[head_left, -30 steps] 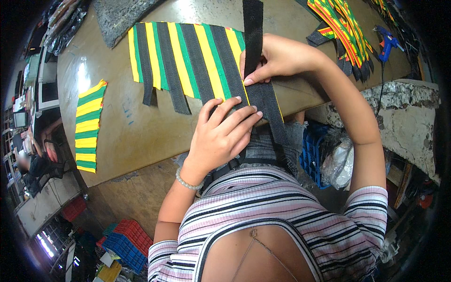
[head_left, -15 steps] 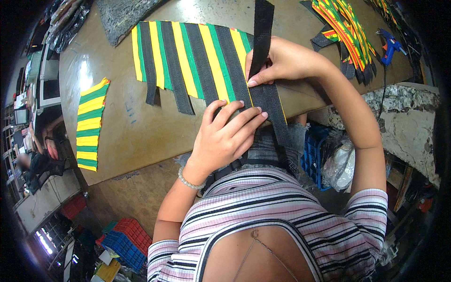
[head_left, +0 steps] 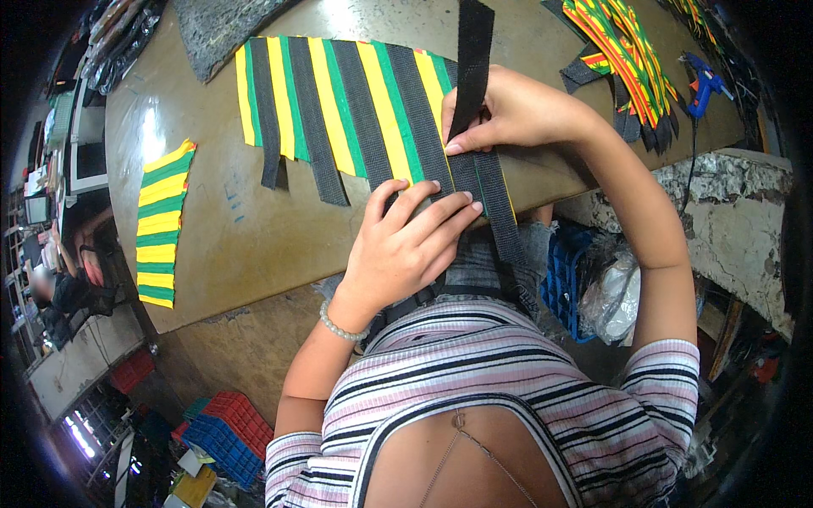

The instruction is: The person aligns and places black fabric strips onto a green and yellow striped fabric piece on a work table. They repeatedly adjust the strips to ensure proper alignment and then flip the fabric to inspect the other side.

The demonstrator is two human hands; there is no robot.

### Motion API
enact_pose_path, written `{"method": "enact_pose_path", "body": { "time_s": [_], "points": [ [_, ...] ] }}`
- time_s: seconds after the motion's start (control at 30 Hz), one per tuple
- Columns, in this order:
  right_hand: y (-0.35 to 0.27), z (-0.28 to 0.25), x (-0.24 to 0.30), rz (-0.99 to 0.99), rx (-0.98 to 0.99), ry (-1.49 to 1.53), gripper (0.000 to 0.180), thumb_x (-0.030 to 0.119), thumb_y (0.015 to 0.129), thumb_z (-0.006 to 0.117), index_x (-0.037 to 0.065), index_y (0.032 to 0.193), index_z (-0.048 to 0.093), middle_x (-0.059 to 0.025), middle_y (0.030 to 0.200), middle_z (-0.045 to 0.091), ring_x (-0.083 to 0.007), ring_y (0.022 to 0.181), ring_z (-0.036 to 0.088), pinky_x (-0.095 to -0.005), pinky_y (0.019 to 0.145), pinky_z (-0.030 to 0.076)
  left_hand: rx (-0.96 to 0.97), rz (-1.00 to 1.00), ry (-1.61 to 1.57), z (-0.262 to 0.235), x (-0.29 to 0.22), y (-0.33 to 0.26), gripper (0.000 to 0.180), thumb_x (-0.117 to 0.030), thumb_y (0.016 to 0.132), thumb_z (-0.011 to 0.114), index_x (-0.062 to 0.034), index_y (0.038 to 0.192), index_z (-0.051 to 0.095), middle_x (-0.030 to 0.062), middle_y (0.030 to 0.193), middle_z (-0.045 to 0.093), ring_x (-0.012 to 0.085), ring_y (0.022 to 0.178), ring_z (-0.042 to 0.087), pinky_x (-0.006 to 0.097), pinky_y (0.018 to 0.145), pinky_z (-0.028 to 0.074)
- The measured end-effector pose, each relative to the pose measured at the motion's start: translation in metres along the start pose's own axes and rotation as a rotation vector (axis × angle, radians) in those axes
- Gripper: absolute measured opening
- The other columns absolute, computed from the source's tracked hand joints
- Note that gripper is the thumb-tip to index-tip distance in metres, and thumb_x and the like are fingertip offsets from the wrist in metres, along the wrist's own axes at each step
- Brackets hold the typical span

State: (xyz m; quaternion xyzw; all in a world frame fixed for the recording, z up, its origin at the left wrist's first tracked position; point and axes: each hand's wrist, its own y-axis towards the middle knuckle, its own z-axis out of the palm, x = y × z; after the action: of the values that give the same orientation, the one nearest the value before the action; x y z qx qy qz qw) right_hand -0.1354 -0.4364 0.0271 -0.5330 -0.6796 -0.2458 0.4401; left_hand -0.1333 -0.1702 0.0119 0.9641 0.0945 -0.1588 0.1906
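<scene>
A yellow and green striped fabric panel [head_left: 330, 102] lies on the table in front of me, crossed lengthwise by several black webbing straps [head_left: 315, 127] whose loose ends hang past its near edge. My left hand [head_left: 411, 245] rests on the panel's near right part, fingers stretched out flat over the straps. Between thumb and fingers of my right hand [head_left: 521, 106] a black webbing strap [head_left: 472, 63] is pinched, its free length standing up and away from me. That pinch sits at the panel's right side, and part of the fabric beneath is hidden.
A smaller striped piece [head_left: 159, 233] lies at the left of the brown table [head_left: 246, 245]. At the far right are a pile of colourful patterned strips [head_left: 622, 59] and a blue glue gun [head_left: 705, 89]. Dark grey material [head_left: 229, 34] lies at the back. Crates [head_left: 233, 436] stand below.
</scene>
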Motion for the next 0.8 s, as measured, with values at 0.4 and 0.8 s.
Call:
{"method": "enact_pose_path", "body": {
  "time_s": [0.4,0.8],
  "points": [
    [0.024,-0.036,0.007,0.213,-0.076,-0.115,0.042,0.036,0.081,0.087,-0.002,0.08,0.069,-0.0052,0.067,0.065,-0.0121,0.057,0.062,-0.0279,0.051,0.049,-0.004,-0.01,-0.045,0.0,0.002,0.001,0.041,-0.017,0.08,0.071,-0.0174,0.121,0.073,-0.003,0.123,0.069,0.023,0.111,0.058,0.045,0.104,0.041],
    [0.04,-0.032,-0.026,-0.123,-0.286,-0.129,0.038,0.033,0.081,0.086,-0.002,0.081,0.069,-0.0058,0.074,0.059,-0.015,0.07,0.058,-0.0325,0.065,0.048,0.059,-0.026,-0.077,-0.002,0.004,-0.001,0.049,-0.022,0.079,0.075,-0.0176,0.127,0.07,-0.0049,0.128,0.063,0.0193,0.117,0.055,0.047,0.11,0.038]
  ]
}}
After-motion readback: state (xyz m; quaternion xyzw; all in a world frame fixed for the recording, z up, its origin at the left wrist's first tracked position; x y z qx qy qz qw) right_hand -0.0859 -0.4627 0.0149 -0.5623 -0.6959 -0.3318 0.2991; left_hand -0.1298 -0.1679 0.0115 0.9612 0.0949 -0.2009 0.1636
